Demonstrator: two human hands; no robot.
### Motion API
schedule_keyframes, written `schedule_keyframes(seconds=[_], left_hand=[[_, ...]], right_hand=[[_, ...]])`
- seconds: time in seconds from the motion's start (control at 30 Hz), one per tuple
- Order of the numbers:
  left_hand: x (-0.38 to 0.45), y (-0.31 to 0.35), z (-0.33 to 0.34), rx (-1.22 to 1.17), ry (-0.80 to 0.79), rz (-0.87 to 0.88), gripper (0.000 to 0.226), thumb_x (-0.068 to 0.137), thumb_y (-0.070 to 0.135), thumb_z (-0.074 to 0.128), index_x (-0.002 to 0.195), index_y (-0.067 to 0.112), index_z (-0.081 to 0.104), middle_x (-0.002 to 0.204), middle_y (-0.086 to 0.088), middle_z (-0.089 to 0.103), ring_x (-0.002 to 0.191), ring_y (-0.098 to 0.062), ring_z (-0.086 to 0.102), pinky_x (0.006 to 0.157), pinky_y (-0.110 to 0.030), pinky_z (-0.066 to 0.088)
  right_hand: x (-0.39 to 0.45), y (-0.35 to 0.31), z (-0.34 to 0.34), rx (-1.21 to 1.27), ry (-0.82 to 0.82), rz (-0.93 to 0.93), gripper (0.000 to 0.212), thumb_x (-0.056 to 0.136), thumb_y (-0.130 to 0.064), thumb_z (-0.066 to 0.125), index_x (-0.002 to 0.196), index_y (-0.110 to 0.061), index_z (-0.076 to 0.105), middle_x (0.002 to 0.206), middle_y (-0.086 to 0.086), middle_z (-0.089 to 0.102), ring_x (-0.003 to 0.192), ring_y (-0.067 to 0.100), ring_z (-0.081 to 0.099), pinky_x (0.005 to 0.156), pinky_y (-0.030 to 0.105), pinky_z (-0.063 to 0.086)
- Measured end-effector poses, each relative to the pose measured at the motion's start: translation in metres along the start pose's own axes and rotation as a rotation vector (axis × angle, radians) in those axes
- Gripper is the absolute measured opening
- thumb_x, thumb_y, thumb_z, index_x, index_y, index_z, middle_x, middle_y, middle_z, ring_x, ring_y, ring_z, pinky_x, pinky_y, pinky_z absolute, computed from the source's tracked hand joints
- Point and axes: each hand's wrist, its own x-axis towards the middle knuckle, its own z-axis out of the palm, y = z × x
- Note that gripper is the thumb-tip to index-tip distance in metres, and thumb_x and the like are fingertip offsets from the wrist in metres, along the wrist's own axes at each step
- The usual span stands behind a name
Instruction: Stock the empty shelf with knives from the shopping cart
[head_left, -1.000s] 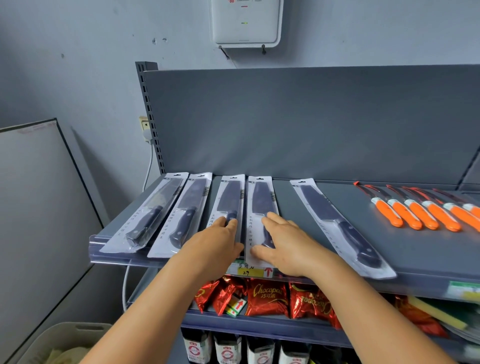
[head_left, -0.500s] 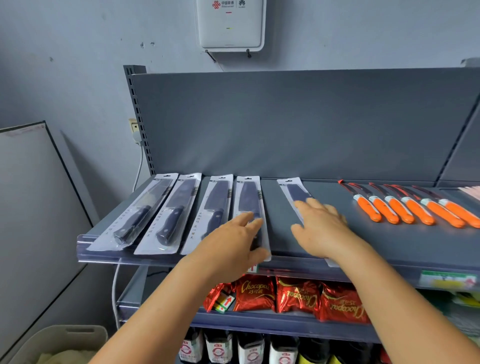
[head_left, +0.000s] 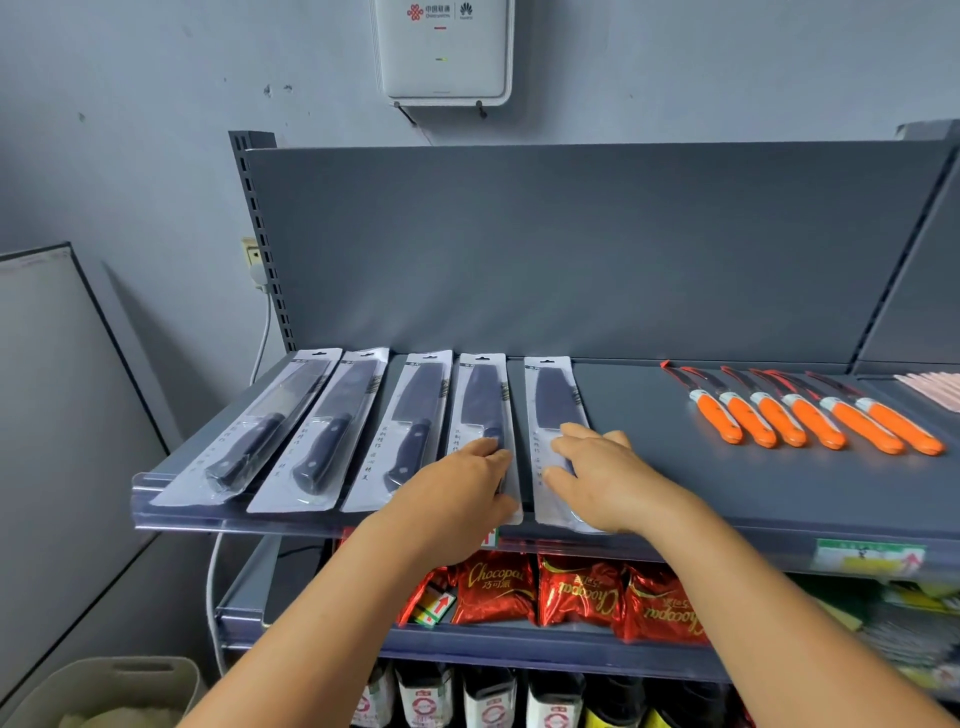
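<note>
Squaring up the fifth packaged knife (head_left: 553, 415) on the top shelf (head_left: 727, 488), by the look of it. Right hand (head_left: 597, 475) laid flat over its lower half, fingers straight and fairly spread, pressing rather than gripping, probably to slide the card parallel with its neighbours. Left hand (head_left: 457, 488) same deal on the fourth packaged knife (head_left: 480, 410) just at 9 o'clock from it, fingers extended and resting on top, likely pinning it so it won't skate while the other gets nudged. Three more packaged knives (head_left: 332, 426) fanned further toward 9 o'clock, handles all facing the front lip, blades pointing to 12 o'clock, so shoppers grab the safe end. Orange-handled knives (head_left: 810, 421) lined up over at 3 o'clock, well apart, same orientation. Bare gap between the two groups, so room for more. Shopping cart not in view. Red snack bags (head_left: 571, 592) on the shelf below at 6 o'clock.
</note>
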Motion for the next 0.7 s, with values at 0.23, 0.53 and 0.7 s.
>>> schedule_keyframes(seconds=[0.23,0.53,0.7], left_hand=[[0.0006,0.0017,0.0003,0.0,0.003,-0.009,0.052,0.099,0.029,0.044,0.147,0.014,0.03,0.159,0.002,0.015,0.14,-0.016,0.029,0.109,-0.029,0.03],[0.0031,0.0052,0.0015,0.004,0.005,-0.043,0.055,0.099,0.026,0.044,0.149,0.013,0.026,0.159,0.003,0.015,0.144,-0.011,0.019,0.111,-0.028,0.025],[0.004,0.0082,-0.0004,-0.012,-0.017,-0.109,0.04,0.097,0.023,0.045,0.134,0.009,0.046,0.149,0.001,0.034,0.129,-0.019,0.042,0.104,-0.032,0.037]], right_hand=[[0.0029,0.0013,0.0001,0.008,-0.004,-0.014,0.024,0.101,-0.034,0.034,0.079,-0.026,0.038,0.149,-0.003,0.028,0.134,0.028,0.022,0.106,0.042,0.03],[0.005,0.0045,0.0012,0.003,0.013,-0.06,0.039,0.101,-0.037,0.033,0.123,-0.01,0.049,0.158,-0.007,0.014,0.141,0.027,0.011,0.112,0.04,0.023],[0.0068,0.0072,0.0011,-0.011,-0.004,-0.062,0.033,0.101,-0.04,0.03,0.107,-0.013,0.049,0.13,-0.002,0.036,0.13,0.029,0.024,0.106,0.043,0.032]])
